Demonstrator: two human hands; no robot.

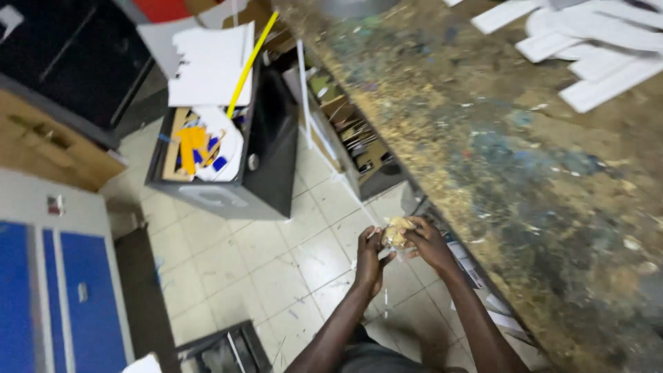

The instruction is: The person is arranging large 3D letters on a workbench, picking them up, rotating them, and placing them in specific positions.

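Both hands meet below the workbench edge, over the tiled floor. My left hand point(370, 257) and my right hand point(427, 242) together hold a small crumpled tan lump point(396, 232), which looks like a wad of tape or paper. The fingers of both hands close around it, so part of it is hidden. A thin white strip point(359, 202) runs up and left from the hands toward the shelf under the bench.
A paint-stained workbench point(497, 138) fills the right side, with white cut pieces point(594, 41) at its far corner. A black bin point(235, 159) full of paper scraps and a yellow stick stands on the floor. Blue cabinets point(62, 290) are at left.
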